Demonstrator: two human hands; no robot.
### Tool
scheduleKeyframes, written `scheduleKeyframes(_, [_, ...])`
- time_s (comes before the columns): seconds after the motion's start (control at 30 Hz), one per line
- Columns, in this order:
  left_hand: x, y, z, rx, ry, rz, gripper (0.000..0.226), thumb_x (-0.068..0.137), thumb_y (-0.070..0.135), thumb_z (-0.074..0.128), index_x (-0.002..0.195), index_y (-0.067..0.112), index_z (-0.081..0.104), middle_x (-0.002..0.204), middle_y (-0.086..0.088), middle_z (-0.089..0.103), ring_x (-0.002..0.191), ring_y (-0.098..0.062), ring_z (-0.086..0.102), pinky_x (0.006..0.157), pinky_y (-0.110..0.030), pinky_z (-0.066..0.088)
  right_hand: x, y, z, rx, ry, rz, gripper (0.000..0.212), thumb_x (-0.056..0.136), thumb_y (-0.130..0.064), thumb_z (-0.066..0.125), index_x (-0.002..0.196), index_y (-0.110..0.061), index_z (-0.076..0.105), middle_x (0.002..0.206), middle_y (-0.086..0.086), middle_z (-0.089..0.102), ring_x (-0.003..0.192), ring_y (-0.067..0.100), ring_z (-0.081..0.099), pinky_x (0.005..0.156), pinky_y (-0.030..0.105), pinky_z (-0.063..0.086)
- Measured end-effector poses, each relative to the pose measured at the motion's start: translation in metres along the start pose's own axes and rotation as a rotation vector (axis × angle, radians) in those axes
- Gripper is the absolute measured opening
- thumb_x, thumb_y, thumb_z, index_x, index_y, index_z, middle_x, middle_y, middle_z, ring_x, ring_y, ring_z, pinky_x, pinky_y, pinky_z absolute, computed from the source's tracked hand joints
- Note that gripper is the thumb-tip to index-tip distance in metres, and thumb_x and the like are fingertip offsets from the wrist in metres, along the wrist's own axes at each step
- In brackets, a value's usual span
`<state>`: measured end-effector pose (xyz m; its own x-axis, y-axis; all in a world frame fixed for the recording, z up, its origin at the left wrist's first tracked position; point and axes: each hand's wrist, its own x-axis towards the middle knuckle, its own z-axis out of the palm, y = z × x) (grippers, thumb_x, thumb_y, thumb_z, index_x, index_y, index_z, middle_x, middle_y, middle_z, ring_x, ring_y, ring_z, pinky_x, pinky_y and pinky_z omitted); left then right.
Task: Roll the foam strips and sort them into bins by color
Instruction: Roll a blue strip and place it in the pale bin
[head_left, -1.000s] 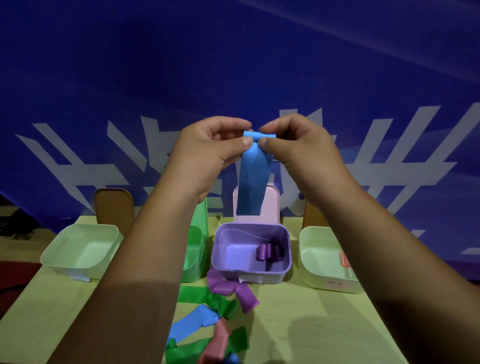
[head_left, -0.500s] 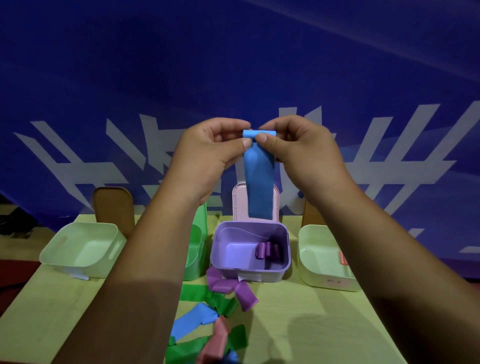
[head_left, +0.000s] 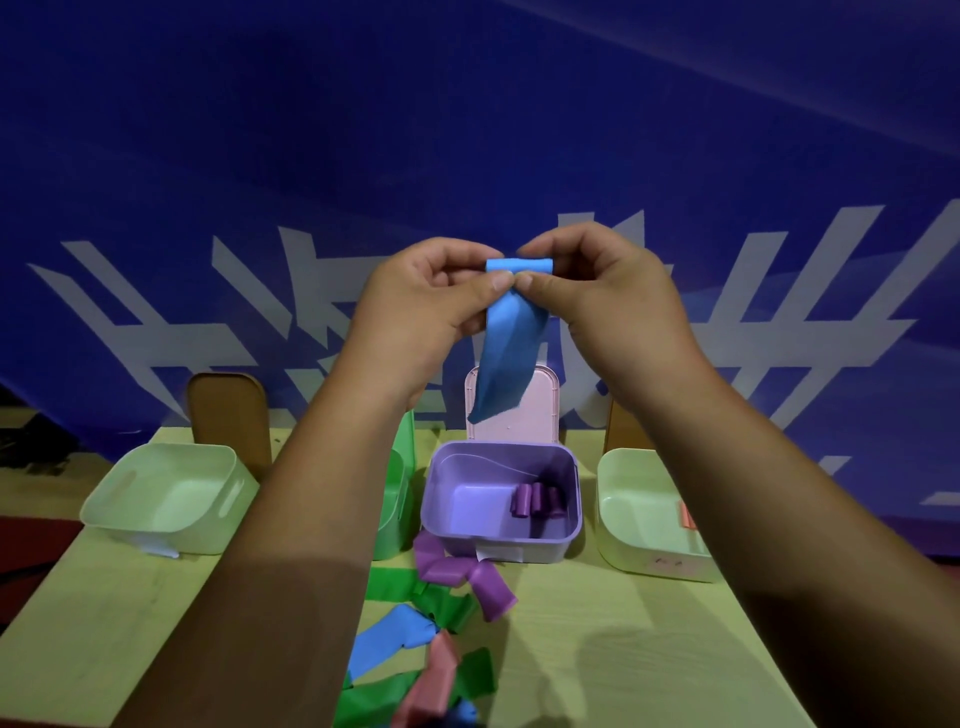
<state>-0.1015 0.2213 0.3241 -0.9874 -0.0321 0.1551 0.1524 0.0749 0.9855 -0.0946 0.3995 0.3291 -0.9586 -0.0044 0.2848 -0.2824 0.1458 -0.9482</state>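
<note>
1. At 6 o'clock on the table (head_left: 597, 660) lies a heap of loose strips (head_left: 431, 654) in green, blue, pink and purple.
2. Raised at centre, the left hand (head_left: 421, 306) and right hand (head_left: 608, 301) each pinch the rolled top edge of the blue strip (head_left: 511, 348) between thumb and curled fingers. Its tail hangs toward 6 o'clock.
3. Beyond the heap, the purple bin (head_left: 498, 543) holds purple rolls (head_left: 537, 501) on its 3 o'clock side.
4. The left pale bin (head_left: 156, 519) sits at its 9 o'clock and the right pale bin (head_left: 639, 551) at its 3 o'clock.
5. The pink lid (head_left: 540, 415) stands upright at the purple bin's 12 o'clock, with the blue banner (head_left: 467, 130) behind it.
</note>
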Motion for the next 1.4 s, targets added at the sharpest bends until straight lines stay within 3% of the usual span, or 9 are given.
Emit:
scheduleKeyframes(0.1, [-0.001, 0.002, -0.001, 0.023, 0.017, 0.014, 0.020, 0.097, 0.008, 0.080, 0.116, 0.012, 0.077, 0.097, -0.005, 0.082, 0.096, -0.020, 0.081, 0.083, -0.031, 0.064, 0.000, -0.001, -0.002, -0.002, -0.025, 0.010, 0.013, 0.095, -0.016, 0.078, 0.106, -0.022, 0.076, 0.103, 0.013, 0.074, 0.087, 0.013, 0.070, 0.082, 0.035, 0.061])
scheduleKeyframes(0.2, [-0.002, 0.003, -0.001, 0.034, 0.028, 0.031, 0.020, 0.095, 0.006, 0.081, 0.113, 0.013, 0.078, 0.092, -0.002, 0.082, 0.092, -0.018, 0.081, 0.081, -0.031, 0.063, 0.000, 0.000, -0.004, 0.035, -0.049, 0.039, 0.015, 0.098, -0.023, 0.075, 0.112, -0.019, 0.076, 0.107, 0.017, 0.073, 0.097, 0.025, 0.071, 0.083, 0.038, 0.062])
scheduleKeyframes(0.43, [0.000, 0.006, -0.002, 0.019, 0.012, 0.030, 0.020, 0.093, 0.003, 0.081, 0.110, 0.012, 0.078, 0.094, -0.007, 0.082, 0.090, -0.020, 0.082, 0.077, -0.027, 0.064, 0.003, 0.004, -0.002, -0.008, -0.033, 0.047, 0.008, 0.099, -0.026, 0.075, 0.105, -0.023, 0.079, 0.095, 0.006, 0.078, 0.089, 0.021, 0.074, 0.081, 0.041, 0.065])
scheduleKeyframes(0.53, [-0.002, 0.005, -0.002, -0.020, -0.011, 0.003, 0.019, 0.095, 0.001, 0.079, 0.111, 0.011, 0.077, 0.089, -0.002, 0.080, 0.089, -0.016, 0.080, 0.078, -0.026, 0.063, 0.004, 0.007, -0.002, -0.028, -0.036, 0.025, 0.009, 0.099, -0.025, 0.075, 0.107, -0.023, 0.078, 0.093, 0.005, 0.076, 0.081, 0.008, 0.071, 0.076, 0.032, 0.062])
scheduleKeyframes(0.67, [-0.001, 0.004, -0.003, -0.039, -0.013, 0.003, 0.019, 0.097, 0.004, 0.078, 0.115, 0.010, 0.077, 0.100, -0.010, 0.079, 0.099, -0.022, 0.080, 0.086, -0.031, 0.065, 0.003, 0.009, 0.002, -0.023, -0.003, 0.000, 0.010, 0.098, -0.018, 0.075, 0.105, -0.025, 0.075, 0.083, -0.008, 0.070, 0.073, -0.004, 0.063, 0.073, 0.025, 0.059])
scheduleKeyframes(0.8, [0.000, 0.003, -0.001, 0.011, 0.022, 0.026, 0.019, 0.096, 0.011, 0.081, 0.115, 0.011, 0.079, 0.099, -0.007, 0.080, 0.098, -0.021, 0.081, 0.091, -0.038, 0.066, 0.003, 0.008, 0.003, -0.015, 0.003, -0.017, 0.013, 0.098, -0.018, 0.076, 0.106, -0.028, 0.074, 0.087, -0.010, 0.072, 0.081, -0.001, 0.067, 0.078, 0.024, 0.060])
scheduleKeyframes(0.97, [0.004, 0.001, -0.005, 0.065, 0.047, 0.057, 0.021, 0.093, 0.011, 0.084, 0.113, 0.018, 0.080, 0.097, -0.003, 0.081, 0.100, -0.022, 0.080, 0.093, -0.044, 0.066, 0.002, 0.006, 0.005, 0.037, -0.012, 0.036, 0.010, 0.099, -0.024, 0.074, 0.109, -0.029, 0.075, 0.099, 0.006, 0.074, 0.087, 0.007, 0.071, 0.080, 0.029, 0.062])
scheduleKeyframes(1.13, [0.004, 0.003, -0.007, 0.048, 0.030, 0.059, 0.024, 0.093, 0.004, 0.082, 0.114, 0.015, 0.079, 0.104, -0.004, 0.083, 0.103, -0.021, 0.080, 0.093, -0.039, 0.066, 0.003, 0.006, 0.005, 0.022, -0.005, 0.050, 0.010, 0.103, -0.027, 0.069, 0.109, -0.024, 0.077, 0.096, -0.009, 0.077, 0.094, 0.007, 0.072, 0.080, 0.025, 0.064])
scheduleKeyframes(1.4, [0.007, -0.008, -0.005, -0.088, 0.012, -0.005, 0.023, 0.094, -0.001, 0.078, 0.116, 0.007, 0.075, 0.100, -0.008, 0.081, 0.103, -0.026, 0.080, 0.098, -0.044, 0.064, 0.007, 0.005, 0.009, -0.056, 0.019, -0.001, 0.013, 0.101, -0.021, 0.072, 0.107, -0.033, 0.072, 0.103, 0.000, 0.076, 0.100, 0.016, 0.069, 0.089, 0.039, 0.061])
